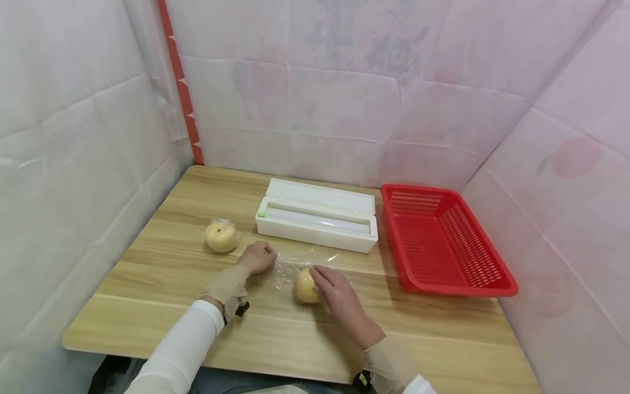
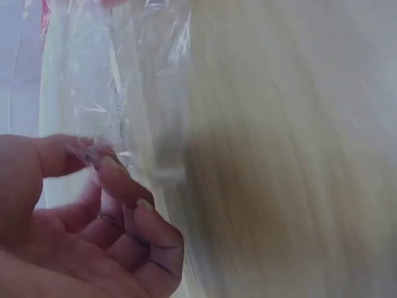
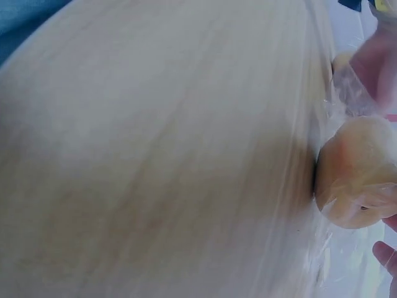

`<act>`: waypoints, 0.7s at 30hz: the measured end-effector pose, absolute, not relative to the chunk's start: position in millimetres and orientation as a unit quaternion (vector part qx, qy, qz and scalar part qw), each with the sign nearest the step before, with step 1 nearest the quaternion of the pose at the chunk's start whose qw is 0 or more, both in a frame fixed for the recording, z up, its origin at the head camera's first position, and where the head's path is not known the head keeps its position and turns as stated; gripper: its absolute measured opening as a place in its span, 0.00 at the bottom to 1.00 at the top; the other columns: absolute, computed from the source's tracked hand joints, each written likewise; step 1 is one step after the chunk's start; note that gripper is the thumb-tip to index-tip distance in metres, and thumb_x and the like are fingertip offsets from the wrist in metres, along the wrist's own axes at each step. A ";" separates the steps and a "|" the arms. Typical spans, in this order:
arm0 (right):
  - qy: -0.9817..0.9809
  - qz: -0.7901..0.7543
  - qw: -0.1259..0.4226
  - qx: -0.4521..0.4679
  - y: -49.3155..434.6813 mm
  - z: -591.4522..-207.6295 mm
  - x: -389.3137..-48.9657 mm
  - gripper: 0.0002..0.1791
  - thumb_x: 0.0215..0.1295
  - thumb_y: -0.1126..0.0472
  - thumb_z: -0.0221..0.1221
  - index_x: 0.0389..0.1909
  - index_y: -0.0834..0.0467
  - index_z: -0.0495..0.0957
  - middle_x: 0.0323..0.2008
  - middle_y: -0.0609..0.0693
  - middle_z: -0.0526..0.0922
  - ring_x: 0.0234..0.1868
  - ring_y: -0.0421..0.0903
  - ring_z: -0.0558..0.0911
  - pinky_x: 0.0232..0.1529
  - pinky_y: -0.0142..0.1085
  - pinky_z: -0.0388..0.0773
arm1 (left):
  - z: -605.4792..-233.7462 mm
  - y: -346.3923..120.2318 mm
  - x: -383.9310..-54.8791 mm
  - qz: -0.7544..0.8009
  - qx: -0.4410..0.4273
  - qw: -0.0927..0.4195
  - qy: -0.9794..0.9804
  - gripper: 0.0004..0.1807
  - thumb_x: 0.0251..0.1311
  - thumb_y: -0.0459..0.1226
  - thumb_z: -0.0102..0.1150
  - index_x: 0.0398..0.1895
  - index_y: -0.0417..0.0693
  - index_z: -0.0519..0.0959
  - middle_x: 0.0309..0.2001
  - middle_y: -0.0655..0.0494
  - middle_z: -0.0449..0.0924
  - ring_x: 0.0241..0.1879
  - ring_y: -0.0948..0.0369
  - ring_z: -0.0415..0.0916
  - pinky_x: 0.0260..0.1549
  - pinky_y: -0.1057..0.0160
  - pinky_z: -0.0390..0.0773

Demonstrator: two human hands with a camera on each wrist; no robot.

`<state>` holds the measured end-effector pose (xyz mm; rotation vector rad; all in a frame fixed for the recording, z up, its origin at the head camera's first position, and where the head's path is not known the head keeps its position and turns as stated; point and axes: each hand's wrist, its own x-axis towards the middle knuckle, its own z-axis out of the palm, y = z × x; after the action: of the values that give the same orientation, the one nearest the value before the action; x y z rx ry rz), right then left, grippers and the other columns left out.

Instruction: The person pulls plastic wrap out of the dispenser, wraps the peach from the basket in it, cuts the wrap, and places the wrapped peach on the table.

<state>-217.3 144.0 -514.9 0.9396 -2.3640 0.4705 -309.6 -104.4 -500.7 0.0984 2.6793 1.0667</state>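
A round pale-yellow fruit (image 1: 305, 287) sits on clear plastic film (image 1: 290, 266) on the table, with some film lying over it in the right wrist view. My left hand (image 1: 257, 257) pinches the film's left end between thumb and forefinger; the left wrist view shows this film (image 2: 118, 81) crumpled at the fingertips. From the right side, my right hand (image 1: 339, 295) grips the fruit, fingertips over its top. In the right wrist view the fruit (image 3: 353, 171) shows near the right edge, most of that hand out of frame. Beyond my left hand rests another yellow fruit (image 1: 221, 237) wrapped in film.
A white film dispenser box (image 1: 315, 232) with its lid raised stands behind my hands, a roll inside. To the right lies a red plastic basket (image 1: 401, 257). Fabric walls (image 1: 320, 104) enclose the wooden table (image 1: 147, 306) at the back and sides.
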 end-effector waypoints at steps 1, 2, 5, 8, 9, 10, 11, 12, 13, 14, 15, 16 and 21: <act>-0.882 0.175 0.268 0.346 144.7 -514.1 -217.5 0.23 0.62 0.64 0.63 0.58 0.65 0.77 0.54 0.59 0.82 0.53 0.56 0.82 0.55 0.48 0.79 | -500.1 -109.1 -308.6 0.366 0.026 0.129 0.921 0.11 0.61 0.38 0.50 0.37 0.41 0.80 0.35 0.49 0.81 0.34 0.57 0.76 0.32 0.63 0.74; -0.884 0.176 0.263 0.344 145.3 -513.1 -217.7 0.23 0.61 0.64 0.64 0.58 0.65 0.77 0.54 0.59 0.82 0.54 0.56 0.82 0.55 0.48 0.79 | -499.8 -112.8 -307.6 0.366 0.018 0.130 0.921 0.11 0.62 0.37 0.50 0.37 0.41 0.80 0.35 0.49 0.81 0.34 0.57 0.76 0.33 0.63 0.75; -0.886 0.181 0.254 0.342 147.3 -511.0 -217.6 0.24 0.60 0.65 0.66 0.58 0.64 0.78 0.53 0.59 0.83 0.53 0.56 0.82 0.54 0.49 0.80 | -498.7 -119.1 -305.2 0.360 0.005 0.124 0.925 0.10 0.64 0.37 0.49 0.38 0.41 0.78 0.36 0.49 0.81 0.35 0.56 0.76 0.34 0.62 0.75; -0.885 0.185 0.250 0.347 147.9 -509.4 -217.3 0.24 0.60 0.65 0.66 0.58 0.64 0.78 0.53 0.59 0.83 0.53 0.56 0.82 0.55 0.49 0.80 | -496.5 -119.2 -305.1 0.360 0.002 0.099 0.927 0.10 0.65 0.34 0.47 0.43 0.42 0.77 0.37 0.49 0.81 0.35 0.56 0.76 0.35 0.61 0.76; -0.883 0.187 0.249 0.351 147.8 -509.0 -217.2 0.24 0.60 0.65 0.66 0.58 0.64 0.78 0.53 0.59 0.83 0.53 0.56 0.82 0.55 0.49 0.80 | -494.7 -118.4 -305.2 0.359 0.004 0.087 0.929 0.10 0.66 0.34 0.46 0.45 0.43 0.77 0.37 0.50 0.81 0.34 0.57 0.76 0.34 0.61 0.75; -0.882 0.188 0.247 0.355 147.5 -508.7 -217.2 0.23 0.60 0.64 0.65 0.58 0.64 0.78 0.53 0.59 0.83 0.53 0.56 0.82 0.55 0.49 0.80 | -492.8 -117.4 -305.3 0.362 0.006 0.078 0.929 0.11 0.67 0.34 0.45 0.47 0.44 0.76 0.35 0.49 0.81 0.32 0.57 0.76 0.31 0.61 0.75; -0.881 0.190 0.245 0.357 147.8 -508.7 -217.2 0.23 0.60 0.64 0.65 0.58 0.64 0.78 0.53 0.59 0.83 0.54 0.56 0.82 0.55 0.49 0.80 | -491.3 -115.5 -305.9 0.362 0.010 0.066 0.930 0.12 0.67 0.33 0.43 0.48 0.44 0.75 0.33 0.49 0.81 0.29 0.57 0.77 0.29 0.61 0.75; -0.880 0.193 0.242 0.360 148.0 -508.5 -217.2 0.23 0.61 0.64 0.65 0.57 0.64 0.79 0.53 0.59 0.83 0.54 0.56 0.82 0.56 0.49 0.79 | -489.5 -113.8 -306.2 0.358 0.018 0.054 0.932 0.12 0.68 0.32 0.42 0.49 0.44 0.74 0.30 0.49 0.81 0.25 0.57 0.77 0.25 0.62 0.75; -0.878 0.199 0.240 0.363 148.1 -508.4 -217.3 0.23 0.60 0.64 0.65 0.57 0.64 0.79 0.53 0.59 0.83 0.54 0.56 0.82 0.56 0.49 0.79 | -487.8 -112.4 -306.4 0.349 0.027 0.039 0.936 0.13 0.69 0.33 0.41 0.50 0.45 0.74 0.28 0.49 0.80 0.22 0.57 0.76 0.22 0.62 0.74; -0.877 0.206 0.236 0.364 148.4 -508.0 -217.2 0.22 0.60 0.64 0.65 0.56 0.64 0.79 0.53 0.59 0.83 0.54 0.56 0.82 0.56 0.49 0.79 | -486.5 -110.9 -307.1 0.336 0.036 0.022 0.941 0.13 0.69 0.33 0.40 0.50 0.45 0.73 0.25 0.50 0.79 0.20 0.58 0.74 0.21 0.62 0.73; -0.876 0.214 0.231 0.365 148.5 -507.5 -217.3 0.22 0.60 0.64 0.66 0.56 0.64 0.80 0.52 0.59 0.83 0.53 0.56 0.82 0.56 0.49 0.80 | -485.3 -109.9 -307.6 0.327 0.043 0.007 0.944 0.13 0.69 0.33 0.40 0.50 0.45 0.73 0.23 0.50 0.78 0.19 0.58 0.73 0.19 0.62 0.72; -0.875 0.221 0.227 0.366 148.6 -506.7 -217.4 0.21 0.60 0.64 0.66 0.55 0.63 0.80 0.52 0.59 0.83 0.53 0.56 0.82 0.55 0.48 0.80 | -484.5 -109.4 -308.2 0.314 0.051 -0.007 0.948 0.13 0.69 0.33 0.40 0.51 0.45 0.72 0.22 0.50 0.76 0.17 0.57 0.73 0.18 0.62 0.72; -0.872 0.248 0.204 0.368 148.4 -501.6 -218.2 0.21 0.57 0.61 0.69 0.51 0.62 0.81 0.50 0.57 0.82 0.52 0.52 0.81 0.54 0.45 0.80 | -479.7 -109.8 -309.5 0.220 0.069 -0.051 0.972 0.15 0.66 0.29 0.46 0.54 0.38 0.71 0.20 0.47 0.76 0.18 0.55 0.72 0.16 0.60 0.72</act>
<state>-218.2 148.4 -501.6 1.0280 -2.4337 0.6928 -309.5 -109.8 -479.7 0.2257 3.1564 0.7141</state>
